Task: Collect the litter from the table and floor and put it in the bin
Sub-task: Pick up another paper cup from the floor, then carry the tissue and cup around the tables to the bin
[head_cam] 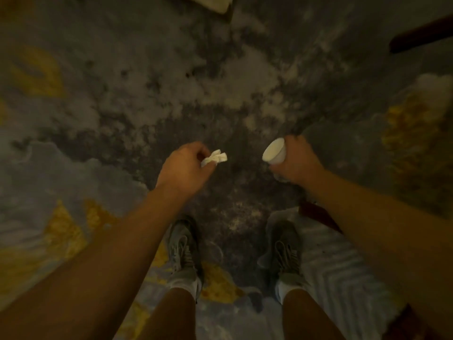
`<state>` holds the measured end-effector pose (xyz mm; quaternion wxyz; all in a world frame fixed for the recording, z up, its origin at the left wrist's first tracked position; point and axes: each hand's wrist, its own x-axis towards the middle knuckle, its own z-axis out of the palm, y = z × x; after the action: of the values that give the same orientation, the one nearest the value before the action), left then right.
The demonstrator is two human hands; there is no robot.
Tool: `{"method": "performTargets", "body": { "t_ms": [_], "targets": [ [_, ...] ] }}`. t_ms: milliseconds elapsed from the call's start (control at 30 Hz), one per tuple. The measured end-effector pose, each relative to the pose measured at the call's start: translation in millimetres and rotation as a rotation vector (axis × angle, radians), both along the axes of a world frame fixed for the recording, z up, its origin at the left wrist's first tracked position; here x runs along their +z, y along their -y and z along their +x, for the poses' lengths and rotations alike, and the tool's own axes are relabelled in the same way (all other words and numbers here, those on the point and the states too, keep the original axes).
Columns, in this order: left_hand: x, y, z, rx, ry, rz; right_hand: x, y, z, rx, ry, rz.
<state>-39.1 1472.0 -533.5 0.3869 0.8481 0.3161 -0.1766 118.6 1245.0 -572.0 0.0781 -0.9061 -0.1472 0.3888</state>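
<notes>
- The left hand (183,165) is out in front at about waist height, its thumb and fingertips pinched on a crumpled white tissue (215,158) that sticks out past the knuckles toward the middle.
- The right hand (297,159) is level with it and well apart, fingers wrapped round the side of a white paper cup (274,151); the cup is tipped so its open mouth faces left and a little up.
- Both pieces of litter are held in the air over the patterned grey and yellow carpet (103,114), above the person's two shoes (182,251).
- No bin shows anywhere in view, and no other scrap is clear on the carpet between the feet or ahead of them; the picture is dim and soft, so small bits could be missed.
- This looks like the carrying step: both hands are full and nothing is dropped yet.
- The next move calls for finding the bin, bringing both hands over its opening, then loosening the pinch and the wrap so the tissue and cup fall in.
</notes>
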Motion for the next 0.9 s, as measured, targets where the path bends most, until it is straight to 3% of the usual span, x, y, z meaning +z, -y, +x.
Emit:
{"method": "performTargets", "body": {
  "t_ms": [233,533,700,900],
  "targets": [
    [214,-46,58,-0.002,0.147,-0.002,264,-8,-30,-0.195,0.081,0.193],
    [500,-12,84,-0.313,0.431,0.035,571,35,-86,-0.459,0.499,0.367],
    [594,56,61,-0.554,0.56,0.039,656,104,-158,-0.471,0.707,0.369],
    [648,178,-2,-0.794,0.685,0.165,693,222,-276,-0.639,0.783,0.281]
  ]
}}
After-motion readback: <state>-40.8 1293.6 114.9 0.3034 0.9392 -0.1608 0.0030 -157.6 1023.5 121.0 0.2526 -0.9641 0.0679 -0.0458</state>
